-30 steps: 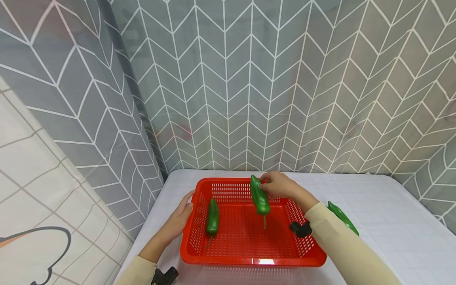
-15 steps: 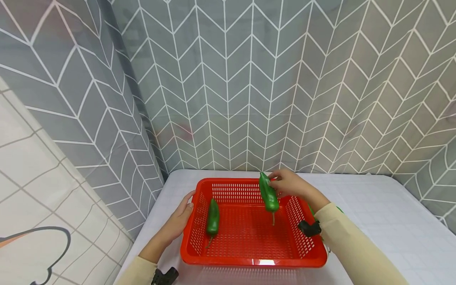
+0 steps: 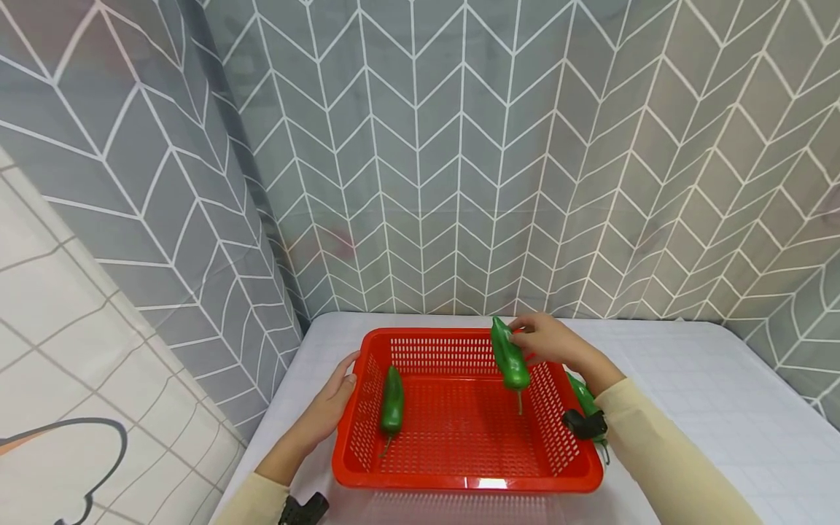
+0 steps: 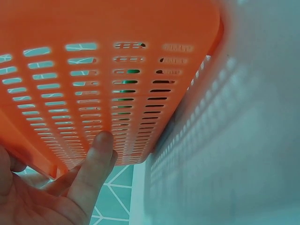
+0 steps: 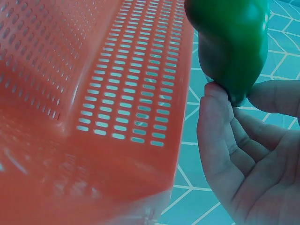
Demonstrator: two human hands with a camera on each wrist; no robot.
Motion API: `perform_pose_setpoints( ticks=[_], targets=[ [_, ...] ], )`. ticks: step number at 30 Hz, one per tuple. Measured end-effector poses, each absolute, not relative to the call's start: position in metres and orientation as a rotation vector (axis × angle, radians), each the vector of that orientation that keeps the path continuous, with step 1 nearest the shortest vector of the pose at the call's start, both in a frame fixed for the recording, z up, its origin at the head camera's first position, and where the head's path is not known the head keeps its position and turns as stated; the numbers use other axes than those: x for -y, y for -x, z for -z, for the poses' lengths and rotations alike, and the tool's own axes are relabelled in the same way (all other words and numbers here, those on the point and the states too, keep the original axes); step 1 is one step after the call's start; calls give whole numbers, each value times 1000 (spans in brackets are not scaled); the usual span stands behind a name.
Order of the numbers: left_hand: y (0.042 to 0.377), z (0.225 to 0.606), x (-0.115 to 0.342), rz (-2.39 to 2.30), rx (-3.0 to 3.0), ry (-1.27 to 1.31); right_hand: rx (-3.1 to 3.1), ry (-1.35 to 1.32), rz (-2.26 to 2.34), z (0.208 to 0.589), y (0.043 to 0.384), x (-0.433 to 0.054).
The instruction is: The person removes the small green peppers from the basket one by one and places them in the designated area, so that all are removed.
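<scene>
A long green chili pepper (image 3: 509, 355) hangs stem down over the right back part of a red plastic basket (image 3: 459, 483). My right hand (image 3: 550, 339) pinches it near its tip; the right wrist view shows thumb and fingers meeting on the pepper (image 5: 234, 42). Against the basket's left side rests my left hand (image 3: 331, 401). In the left wrist view its straight fingers (image 4: 96, 159) touch the perforated outer wall (image 4: 103, 89). Another green chili pepper (image 3: 392, 405) lies inside the basket along the left wall, its stem toward me.
Outside the basket's right wall, one more green chili pepper (image 3: 584, 397) lies partly behind my right wrist. The basket stands on a white-covered table (image 3: 695, 379). A grey patterned curtain (image 3: 446, 182) hangs behind the table's far edge.
My right hand has moved right with the chili pepper. Its sleeve now covers the outside pepper seen earlier and reveals another beside the basket. The left hand stays put.
</scene>
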State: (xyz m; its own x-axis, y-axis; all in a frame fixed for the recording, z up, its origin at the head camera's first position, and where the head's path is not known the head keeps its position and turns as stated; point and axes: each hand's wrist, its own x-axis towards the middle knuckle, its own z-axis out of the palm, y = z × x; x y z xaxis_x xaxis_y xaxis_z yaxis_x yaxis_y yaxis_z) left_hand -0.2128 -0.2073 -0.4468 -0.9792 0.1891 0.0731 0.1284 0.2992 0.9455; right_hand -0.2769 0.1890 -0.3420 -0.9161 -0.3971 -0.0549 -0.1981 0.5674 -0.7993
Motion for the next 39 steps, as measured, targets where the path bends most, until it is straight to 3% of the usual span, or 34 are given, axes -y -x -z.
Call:
perform_pose_setpoints(
  ticks=[39],
  targets=[
    [211,444,205,-1779,-2513,-298,-2639,412,1280,328,263,-254]
  ],
)
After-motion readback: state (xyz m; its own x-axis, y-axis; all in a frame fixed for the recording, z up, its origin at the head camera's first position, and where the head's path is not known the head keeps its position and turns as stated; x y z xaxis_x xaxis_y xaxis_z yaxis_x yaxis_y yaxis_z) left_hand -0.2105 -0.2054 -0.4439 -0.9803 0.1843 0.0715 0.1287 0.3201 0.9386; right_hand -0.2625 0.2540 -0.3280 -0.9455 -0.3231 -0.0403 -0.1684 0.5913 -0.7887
